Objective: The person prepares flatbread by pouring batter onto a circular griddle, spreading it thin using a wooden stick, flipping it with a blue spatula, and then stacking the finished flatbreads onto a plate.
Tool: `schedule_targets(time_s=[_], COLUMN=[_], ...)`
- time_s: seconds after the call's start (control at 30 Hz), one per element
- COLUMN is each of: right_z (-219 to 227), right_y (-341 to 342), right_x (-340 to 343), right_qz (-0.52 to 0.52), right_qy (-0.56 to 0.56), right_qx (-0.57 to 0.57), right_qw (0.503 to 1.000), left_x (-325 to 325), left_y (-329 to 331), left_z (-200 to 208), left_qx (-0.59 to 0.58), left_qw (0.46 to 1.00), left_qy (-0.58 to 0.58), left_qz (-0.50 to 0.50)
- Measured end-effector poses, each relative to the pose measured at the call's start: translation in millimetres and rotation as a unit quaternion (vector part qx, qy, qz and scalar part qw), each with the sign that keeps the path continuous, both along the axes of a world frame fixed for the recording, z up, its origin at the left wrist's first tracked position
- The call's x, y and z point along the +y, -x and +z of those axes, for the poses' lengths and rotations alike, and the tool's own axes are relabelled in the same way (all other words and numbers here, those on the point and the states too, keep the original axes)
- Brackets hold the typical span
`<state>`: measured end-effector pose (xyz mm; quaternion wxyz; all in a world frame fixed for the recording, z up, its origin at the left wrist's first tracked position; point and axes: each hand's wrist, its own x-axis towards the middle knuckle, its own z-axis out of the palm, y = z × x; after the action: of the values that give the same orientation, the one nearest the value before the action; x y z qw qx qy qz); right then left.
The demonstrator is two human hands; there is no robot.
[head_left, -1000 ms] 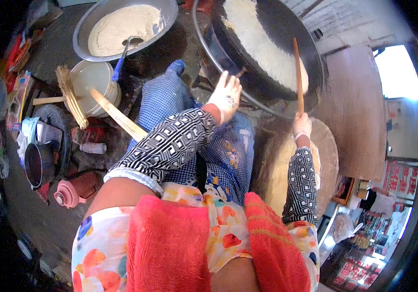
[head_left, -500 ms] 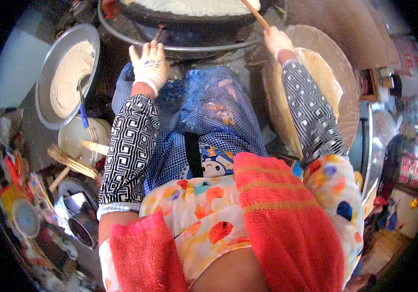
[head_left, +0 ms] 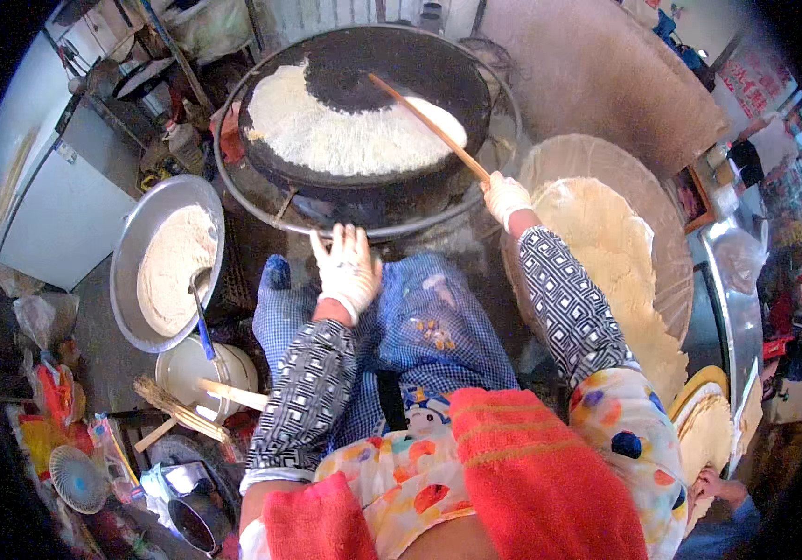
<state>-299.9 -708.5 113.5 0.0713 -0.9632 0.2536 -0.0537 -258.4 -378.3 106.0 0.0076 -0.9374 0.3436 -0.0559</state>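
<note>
One wooden stick is gripped at its near end by the gloved right hand, fingers curled around it, and reaches over pale batter lying in a curved band on the round black griddle. The gloved left hand, fingers slightly spread, has its fingertips at the metal ring around the griddle.
</note>
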Motion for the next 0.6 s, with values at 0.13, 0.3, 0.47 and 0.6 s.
schedule_targets(time_s=[0.13, 0.3, 0.47, 0.6], right_z=[26, 7, 5, 2], right_y=[13, 15, 5, 0], right_x=[16, -19, -2, -17], right_qz=[0.042, -0.034, 0.035, -0.027], right_qy=[-0.002, 0.011, 0.032, 0.032], right_qx=[0.008, 0.048, 0.078, 0.026], right_qw=[0.999, 0.998, 0.996, 0.999], left_x=[-1, 13, 29, 29], left_y=[-2, -12, -25, -36], left_z=[-25, -26, -20, -26], left_qx=[0.003, -0.039, -0.032, -0.042], left_qw=[0.998, 0.997, 0.994, 0.994], left_qy=[-0.056, -0.061, -0.085, -0.062], left_qz=[0.012, 0.027, 0.067, 0.078])
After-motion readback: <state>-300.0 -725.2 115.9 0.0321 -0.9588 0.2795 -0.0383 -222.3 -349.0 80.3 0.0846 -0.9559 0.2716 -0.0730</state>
